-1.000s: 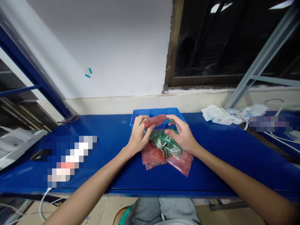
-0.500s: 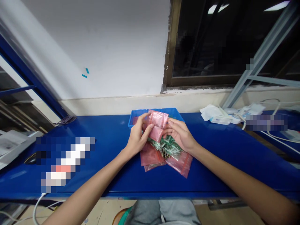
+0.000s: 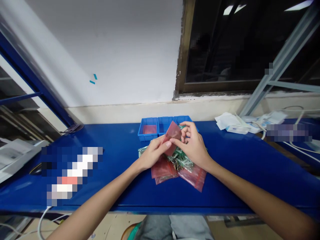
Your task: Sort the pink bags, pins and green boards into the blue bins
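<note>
A small pink zip bag [image 3: 173, 133] is held up above the table between my two hands. My left hand [image 3: 155, 151] grips its lower left side between thumb and fingers. At the bag's right edge, my right hand [image 3: 193, 143] is closed, its thumb and fingertips pinching near the edge. Below lie clear bags of green circuit boards with metal pins [image 3: 181, 160], partly hidden by my hands. Under them are more pink zip bags, one at the left [image 3: 163, 170] and one at the right [image 3: 192, 176].
Blue bins stand behind my hands; the left bin [image 3: 147, 136] contains pink bags. White packets [image 3: 233, 123] and cables lie at the right of the blue table [image 3: 112, 140]. A blurred-out object lies at the left, and metal posts rise on both sides.
The pink bag has turned more edge-on. My right hand has moved in from the bag's right side, its fingers now curled against it. The view has shifted slightly.
</note>
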The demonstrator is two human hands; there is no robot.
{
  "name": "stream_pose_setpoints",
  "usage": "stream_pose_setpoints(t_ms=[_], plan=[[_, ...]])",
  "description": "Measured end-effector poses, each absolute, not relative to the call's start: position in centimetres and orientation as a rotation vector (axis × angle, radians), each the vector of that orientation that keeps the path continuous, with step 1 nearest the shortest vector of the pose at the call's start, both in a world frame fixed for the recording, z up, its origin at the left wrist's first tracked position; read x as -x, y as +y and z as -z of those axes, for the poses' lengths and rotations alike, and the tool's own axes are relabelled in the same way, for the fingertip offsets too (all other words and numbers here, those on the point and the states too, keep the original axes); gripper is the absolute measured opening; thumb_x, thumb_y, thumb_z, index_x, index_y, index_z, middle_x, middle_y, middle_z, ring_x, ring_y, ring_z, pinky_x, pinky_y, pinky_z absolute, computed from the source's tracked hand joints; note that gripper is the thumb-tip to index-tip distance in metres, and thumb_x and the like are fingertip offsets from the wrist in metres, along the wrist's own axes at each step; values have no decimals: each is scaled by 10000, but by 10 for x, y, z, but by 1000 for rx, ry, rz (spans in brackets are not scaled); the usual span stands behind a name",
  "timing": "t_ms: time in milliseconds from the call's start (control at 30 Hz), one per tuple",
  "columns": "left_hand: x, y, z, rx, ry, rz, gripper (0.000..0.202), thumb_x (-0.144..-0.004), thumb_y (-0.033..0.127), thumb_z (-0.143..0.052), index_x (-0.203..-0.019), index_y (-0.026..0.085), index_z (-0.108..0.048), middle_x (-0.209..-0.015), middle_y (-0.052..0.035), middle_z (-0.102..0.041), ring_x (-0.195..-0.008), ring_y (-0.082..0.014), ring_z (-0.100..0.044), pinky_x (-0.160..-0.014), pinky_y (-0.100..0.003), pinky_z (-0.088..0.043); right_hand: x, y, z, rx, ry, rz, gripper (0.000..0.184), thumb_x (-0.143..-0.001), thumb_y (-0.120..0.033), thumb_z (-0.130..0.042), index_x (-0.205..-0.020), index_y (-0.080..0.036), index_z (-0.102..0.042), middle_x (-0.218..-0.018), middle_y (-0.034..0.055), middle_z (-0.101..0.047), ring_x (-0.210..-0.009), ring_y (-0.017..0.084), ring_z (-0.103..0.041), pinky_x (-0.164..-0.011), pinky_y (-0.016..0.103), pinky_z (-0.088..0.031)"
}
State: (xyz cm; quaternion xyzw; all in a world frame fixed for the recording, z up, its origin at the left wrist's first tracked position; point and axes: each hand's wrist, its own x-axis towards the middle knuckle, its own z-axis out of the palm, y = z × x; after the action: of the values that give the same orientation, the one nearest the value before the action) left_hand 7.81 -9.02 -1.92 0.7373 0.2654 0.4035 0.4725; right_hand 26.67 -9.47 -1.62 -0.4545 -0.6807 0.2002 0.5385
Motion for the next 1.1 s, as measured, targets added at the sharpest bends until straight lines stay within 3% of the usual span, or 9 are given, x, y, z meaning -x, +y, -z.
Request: stream_pose_setpoints(t_ms=[67, 167, 333, 433, 533, 700, 833, 1000, 1100], plan=[[-80, -91, 19, -1778, 676, -986, 346, -946, 459, -571, -1073, 151, -666, -1012, -78, -692, -913, -232, -618, -862, -368, -500, -268, -93, 16, 1124, -1628, -403, 646, -727, -386, -813, -1259, -240, -477, -971, 37, -552, -775, 170, -566, -591, 285, -473], [-83, -92, 18, -1706, 681, -1092, 342, -930, 397, -597, -1191, 177, -623, -1090, -88, -689, -938, -239, -638, -849, -381, -529, -270, -90, 15, 1088, -1622, -591, 445, -835, -421, -700, -1210, -242, -541, -1090, 82, -583, -847, 194, -596, -560, 275, -479], [-81, -87, 21, -1822, 852, -1292, 579, -910, 373, -625, -1425, 243, -397, -1119, -83, -651, -891, -225, -643, -809, -406, -549, -270, -86, 15, 945, -1462, -1016, 336, -875, -365, -653, -1171, -264, -532, -874, 14, -624, -563, 114, -528, -422, 226, -410], [-78, -84, 24, -2201, 973, -1490, 692, -844, 430, -711, -1426, 221, -400, -1226, -118, -569, -1106, -278, -575, -968, -473, -483, -271, -87, 14, 917, -1389, -1010, 424, -852, -315, -687, -1238, -299, -513, -854, -13, -626, -503, 90, -500, -409, 222, -421], [-79, -87, 27, -2564, 996, -1478, 814, -752, 535, -778, -1409, 205, -430, -1318, -152, -485, -1252, -322, -469, -1038, -498, -416, -271, -88, 12, 885, -1389, -1020, 294, -854, -325, -692, -1125, -259, -602, -794, -14, -616, -525, 98, -526, -434, 231, -454], [-83, -95, 29, -2780, 1248, -1378, 402, -912, 305, -607, -1302, 229, -543, -1280, -139, -556, -1216, -306, -509, -977, -501, -363, -268, -93, 5, 810, -1399, -1084, 214, -877, -375, -675, -1018, -213, -672, -914, 47, -678, -692, 143, -617, -533, 259, -518], [-79, -91, 28, -2706, 1254, -1431, 234, -985, 232, -500, -1193, 218, -608, -987, -56, -687, -936, -218, -615, -874, -411, -391, -272, -95, -1, 734, -1449, -1127, 305, -949, -450, -559, -1117, -210, -642, -970, 83, -683, -846, 197, -665, -592, 290, -538], [-79, -83, 26, -2268, 1175, -1585, 225, -984, 293, -533, -1180, 196, -586, -1041, -61, -717, -895, -194, -661, -801, -324, -465, -278, -82, -5, 955, -1639, -702, 428, -849, -385, -698, -1231, -238, -574, -1191, 104, -629, -1057, 239, -625, -686, 312, -557], [-78, -77, 20, -2012, 1084, -1611, 246, -964, 333, -563, -1164, 189, -570, -1048, -62, -714, -880, -183, -671, -780, -294, -494, -271, -63, -12, 941, -1713, -732, 408, -820, -356, -709, -1183, -226, -574, -1095, 77, -659, -916, 201, -655, -686, 316, -560]])
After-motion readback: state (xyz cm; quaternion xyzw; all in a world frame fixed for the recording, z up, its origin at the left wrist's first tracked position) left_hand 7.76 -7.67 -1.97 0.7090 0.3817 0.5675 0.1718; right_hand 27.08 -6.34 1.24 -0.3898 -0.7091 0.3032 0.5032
